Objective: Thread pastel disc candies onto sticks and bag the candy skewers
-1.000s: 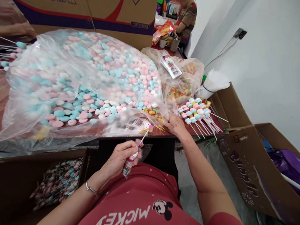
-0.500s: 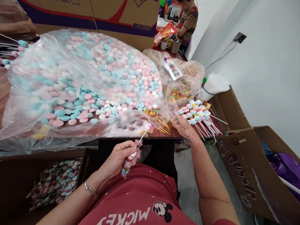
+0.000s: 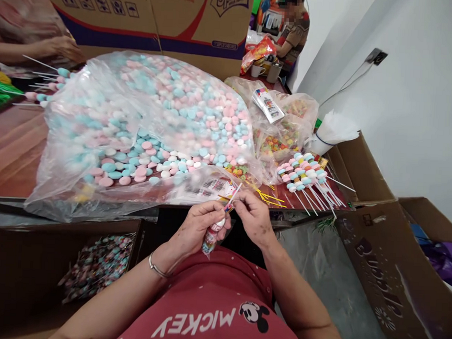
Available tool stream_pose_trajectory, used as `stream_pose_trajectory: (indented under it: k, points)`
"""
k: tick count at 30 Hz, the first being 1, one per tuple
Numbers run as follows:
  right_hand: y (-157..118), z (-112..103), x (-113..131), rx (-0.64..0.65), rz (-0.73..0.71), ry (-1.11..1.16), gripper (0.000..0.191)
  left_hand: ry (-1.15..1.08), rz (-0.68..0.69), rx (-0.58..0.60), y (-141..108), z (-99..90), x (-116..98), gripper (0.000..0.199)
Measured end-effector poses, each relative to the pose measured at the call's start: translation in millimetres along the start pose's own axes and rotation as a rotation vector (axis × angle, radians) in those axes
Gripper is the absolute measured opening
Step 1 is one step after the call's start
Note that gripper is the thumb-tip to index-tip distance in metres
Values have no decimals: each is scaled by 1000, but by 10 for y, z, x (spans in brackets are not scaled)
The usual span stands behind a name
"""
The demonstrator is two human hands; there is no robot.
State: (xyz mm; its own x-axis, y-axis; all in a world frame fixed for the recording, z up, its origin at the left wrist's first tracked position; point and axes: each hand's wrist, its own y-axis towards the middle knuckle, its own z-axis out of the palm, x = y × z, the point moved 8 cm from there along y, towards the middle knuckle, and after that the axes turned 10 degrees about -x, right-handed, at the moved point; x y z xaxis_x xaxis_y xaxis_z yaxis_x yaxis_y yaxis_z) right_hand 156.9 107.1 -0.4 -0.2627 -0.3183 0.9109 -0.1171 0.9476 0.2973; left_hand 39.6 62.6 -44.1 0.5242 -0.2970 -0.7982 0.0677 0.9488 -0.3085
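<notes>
Just below the centre of the frame, the left hand [image 3: 204,223] was closed around a wrapped candy skewer [image 3: 209,237], which slanted with its candy end low and its bare white stick [image 3: 235,192] pointing up and to the right. Beside it, the right hand [image 3: 254,218] had thumb and fingers drawn narrow near the neck of the wrapper; whether they gripped anything could not be told. A silver bracelet [image 3: 158,267] circled the left wrist. Across the middle and left of the frame, a large clear plastic bag [image 3: 67,150] lay on the table [image 3: 13,147], spilling pink, blue and white candies [image 3: 139,171]. Right of centre, yellow ties [image 3: 271,197] lay near the table's front edge, and farther right sat a pile of unwrapped candy skewers [image 3: 303,172], their sticks toward the lower right. At lower left, an open box [image 3: 15,275] held many wrapped sweets [image 3: 98,269]. Toward the upper left, a co-worker's hand [image 3: 66,48] showed beside more skewers [image 3: 45,95], while at upper right another person [image 3: 295,35] in a patterned top was by the table.
</notes>
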Motion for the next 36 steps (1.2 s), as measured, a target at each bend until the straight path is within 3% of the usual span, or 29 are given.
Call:
stream_pose_trajectory:
  k: [4, 7, 13, 16, 19, 21, 23, 26, 29, 32, 36]
  points:
    - [-79, 280, -58, 147, 103, 135, 14, 3, -37, -38, 37, -27, 13, 28]
    - [-74, 310, -90, 177, 123, 150, 13, 25, -39, -107, 37, -101, 53, 29]
    - [-126, 402, -145, 225, 143, 127, 19, 79, 86, -224, 18, -245, 56, 27]
    - [-150, 378, -34, 194, -96, -106, 18, 182, 109, -260, 34, -299, 33, 25]
    - [-221, 365, 210, 152, -550, -466, 25, 304, 82, -272, 81, -344, 0, 24]
    - [-306, 414, 344, 212, -844, -598, 29, 371, -4, -200, 119, -337, 15, 23]
    - [-366, 467, 406, 366, -1020, -616, 30, 450, -160, -16, 119, -273, 97, 19]
    - [-421, 525, 439, 668, -1098, -563, 28, 561, -366, 269, 21, -195, 228, 13]
    - [-496, 552, 463, 894, -1099, -516, 31, 552, -460, 366, -45, -187, 296, 11]
    - [-529, 550, 496, 922, -1093, -543, 32, 521, -516, 362, -86, -192, 340, 11]
    - [-521, 507, 596, 781, -1124, -553, 27, 527, -500, 319, -135, -173, 283, 6]
